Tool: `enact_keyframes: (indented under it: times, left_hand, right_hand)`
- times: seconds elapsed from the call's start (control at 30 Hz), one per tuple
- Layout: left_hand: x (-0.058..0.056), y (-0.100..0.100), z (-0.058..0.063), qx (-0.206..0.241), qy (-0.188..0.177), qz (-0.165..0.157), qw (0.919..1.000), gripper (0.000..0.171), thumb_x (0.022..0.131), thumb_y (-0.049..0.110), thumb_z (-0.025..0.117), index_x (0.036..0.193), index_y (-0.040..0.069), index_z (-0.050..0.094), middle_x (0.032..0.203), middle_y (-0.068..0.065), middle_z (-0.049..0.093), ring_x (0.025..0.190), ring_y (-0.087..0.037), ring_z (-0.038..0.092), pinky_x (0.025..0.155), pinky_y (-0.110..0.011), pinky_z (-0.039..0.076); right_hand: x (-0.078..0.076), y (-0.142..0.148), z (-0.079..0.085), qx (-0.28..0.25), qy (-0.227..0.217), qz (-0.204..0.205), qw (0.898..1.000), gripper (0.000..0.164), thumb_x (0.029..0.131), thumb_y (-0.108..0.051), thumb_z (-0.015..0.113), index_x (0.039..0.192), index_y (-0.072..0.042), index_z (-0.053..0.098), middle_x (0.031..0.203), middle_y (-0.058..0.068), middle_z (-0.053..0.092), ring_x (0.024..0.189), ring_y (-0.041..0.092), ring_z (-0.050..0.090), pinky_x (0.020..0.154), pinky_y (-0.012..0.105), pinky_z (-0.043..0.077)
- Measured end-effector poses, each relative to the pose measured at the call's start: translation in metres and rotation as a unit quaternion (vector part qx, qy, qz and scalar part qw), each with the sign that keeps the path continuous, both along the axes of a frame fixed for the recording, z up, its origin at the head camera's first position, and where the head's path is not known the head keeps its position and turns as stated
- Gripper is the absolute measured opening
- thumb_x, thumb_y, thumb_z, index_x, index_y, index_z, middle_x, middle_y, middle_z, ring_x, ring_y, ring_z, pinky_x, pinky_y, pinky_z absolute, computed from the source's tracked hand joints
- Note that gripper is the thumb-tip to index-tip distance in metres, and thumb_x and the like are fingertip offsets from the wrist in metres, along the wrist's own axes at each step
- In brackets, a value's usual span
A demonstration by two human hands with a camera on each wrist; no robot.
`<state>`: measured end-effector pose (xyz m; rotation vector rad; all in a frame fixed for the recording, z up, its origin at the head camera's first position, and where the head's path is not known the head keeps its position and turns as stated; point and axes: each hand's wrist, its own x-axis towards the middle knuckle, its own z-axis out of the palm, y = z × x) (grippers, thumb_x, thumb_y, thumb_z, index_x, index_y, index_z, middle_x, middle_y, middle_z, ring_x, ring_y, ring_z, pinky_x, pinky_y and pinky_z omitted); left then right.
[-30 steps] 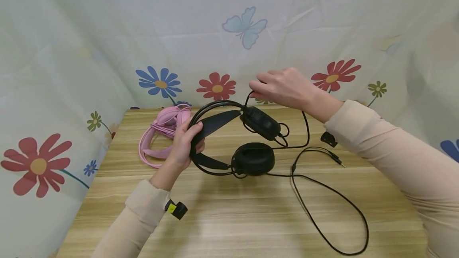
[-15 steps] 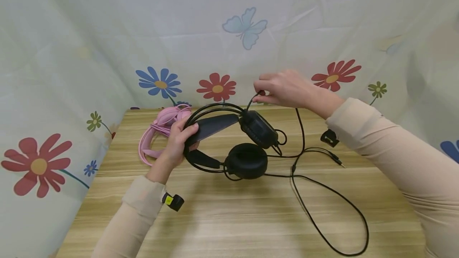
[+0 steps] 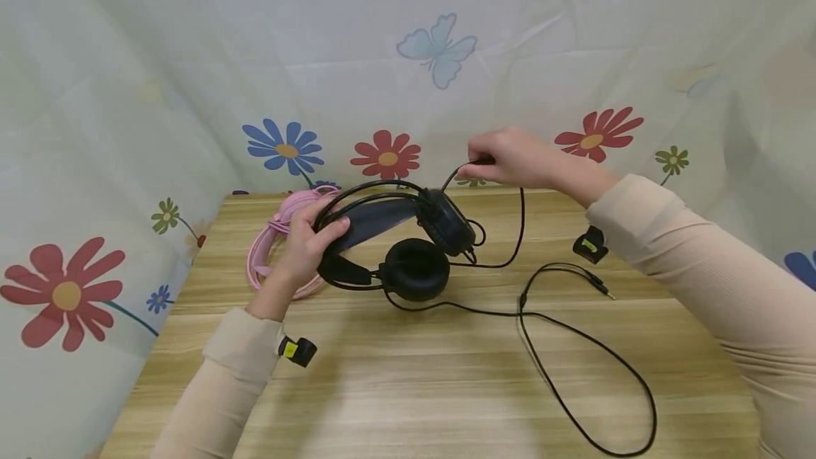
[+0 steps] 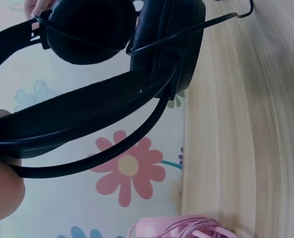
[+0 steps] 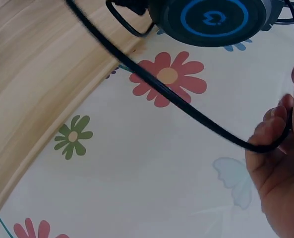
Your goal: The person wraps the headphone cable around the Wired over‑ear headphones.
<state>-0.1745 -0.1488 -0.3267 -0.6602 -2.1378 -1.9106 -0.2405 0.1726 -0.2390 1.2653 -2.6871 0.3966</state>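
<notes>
My left hand grips the headband of a pair of black over-ear headphones at its curve, tilted over the table. One ear cup shows its dark padded side in the head view. The other cup's outer face carries a blue ring and logo in the right wrist view. My right hand pinches the black cable beyond the upper cup, and the cable bends through its curled fingers. Below, more cable lies in a wide loop on the table, ending at a jack plug.
Pink headphones with a bundled cable lie behind my left hand. The wooden table meets a flower-printed curtain at its back and side. A small black camera sits on each cuff.
The headphones have shifted left with my left hand, and their cups have turned and come lower-left. My right hand has moved rightward with the cable. The loop on the table stays put.
</notes>
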Motion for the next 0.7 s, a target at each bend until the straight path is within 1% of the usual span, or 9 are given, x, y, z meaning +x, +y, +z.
enact_keyframes:
  times: [0.1,0.17,0.23,0.33,0.4,0.5,0.57,0.63,0.7]
  left_hand:
    - [0.001,-0.001,0.002,-0.005,0.008,0.008,0.9999,0.022,0.081,-0.002,0.056,0.1,-0.013,0.056,0.085,0.005,0.055,0.078,-0.008,0.051,0.071,-0.015,0.046]
    - [0.001,-0.001,0.002,-0.016,0.023,0.002,0.9996,0.019,0.082,-0.001,0.057,0.098,-0.011,0.057,0.083,0.004,0.055,0.076,-0.009,0.051,0.07,-0.017,0.047]
    - [0.006,0.001,0.011,-0.04,0.034,-0.003,0.9986,0.013,0.082,-0.003,0.058,0.093,-0.009,0.057,0.079,0.002,0.053,0.074,-0.01,0.049,0.067,-0.017,0.046]
    - [0.01,0.002,0.018,-0.08,0.044,-0.012,0.9957,0.006,0.082,-0.004,0.059,0.086,-0.007,0.056,0.072,-0.001,0.05,0.071,-0.012,0.048,0.063,-0.02,0.044]
    - [0.011,0.002,0.019,-0.103,0.047,-0.013,0.9934,0.005,0.081,-0.004,0.059,0.083,-0.006,0.055,0.07,-0.002,0.047,0.069,-0.013,0.046,0.061,-0.021,0.041]
    - [0.003,-0.003,0.009,-0.112,0.051,-0.023,0.9921,0.006,0.081,-0.002,0.06,0.086,-0.003,0.057,0.071,-0.003,0.049,0.071,-0.016,0.048,0.062,-0.023,0.042]
    - [0.003,-0.005,0.007,-0.114,0.049,-0.028,0.9919,0.01,0.082,-0.001,0.06,0.092,-0.003,0.059,0.075,-0.003,0.051,0.073,-0.017,0.049,0.064,-0.022,0.044]
    - [0.004,-0.006,0.007,-0.11,0.041,-0.032,0.9925,0.015,0.082,0.0,0.06,0.098,-0.002,0.06,0.078,-0.004,0.053,0.075,-0.016,0.051,0.066,-0.021,0.046]
    - [0.005,-0.007,0.008,-0.107,0.032,-0.035,0.9932,0.02,0.082,0.002,0.06,0.102,-0.002,0.06,0.08,-0.003,0.055,0.076,-0.015,0.052,0.067,-0.02,0.047]
  right_hand:
    - [0.001,0.0,0.0,0.001,-0.021,-0.042,0.999,0.032,0.09,-0.03,0.058,0.068,-0.011,0.046,0.055,-0.002,0.038,0.047,0.011,0.033,0.049,0.025,0.027]
    - [0.001,0.0,0.0,0.005,-0.022,-0.058,0.998,0.034,0.089,-0.031,0.059,0.068,-0.011,0.043,0.055,-0.002,0.035,0.047,0.011,0.03,0.049,0.026,0.025]
    - [0.001,0.0,0.001,0.015,-0.013,-0.063,0.998,0.034,0.087,-0.033,0.062,0.068,-0.012,0.043,0.056,-0.002,0.037,0.049,0.012,0.031,0.05,0.026,0.025]
    - [-0.001,0.001,0.002,0.021,0.015,-0.043,0.999,0.029,0.084,-0.032,0.066,0.073,-0.013,0.047,0.063,-0.002,0.043,0.053,0.012,0.035,0.051,0.026,0.027]
    - [-0.003,0.002,0.003,0.018,0.032,-0.013,0.999,0.023,0.084,-0.029,0.067,0.077,-0.014,0.051,0.068,-0.002,0.048,0.058,0.012,0.04,0.053,0.026,0.031]
    - [-0.005,0.005,0.003,0.002,0.049,0.037,0.998,0.014,0.084,-0.02,0.067,0.08,-0.013,0.056,0.073,-0.002,0.05,0.062,0.011,0.044,0.055,0.026,0.037]
    - [-0.006,0.007,0.003,0.0,0.051,0.056,0.997,0.01,0.084,-0.016,0.067,0.081,-0.012,0.058,0.074,-0.002,0.051,0.064,0.01,0.045,0.057,0.026,0.039]
    - [-0.007,0.009,0.003,0.003,0.049,0.061,0.997,0.011,0.084,-0.015,0.066,0.078,-0.012,0.058,0.072,-0.002,0.05,0.063,0.009,0.044,0.056,0.025,0.038]
    - [-0.008,0.011,0.003,0.01,0.047,0.046,0.998,0.016,0.084,-0.019,0.067,0.075,-0.013,0.055,0.068,-0.003,0.047,0.058,0.009,0.04,0.053,0.024,0.034]
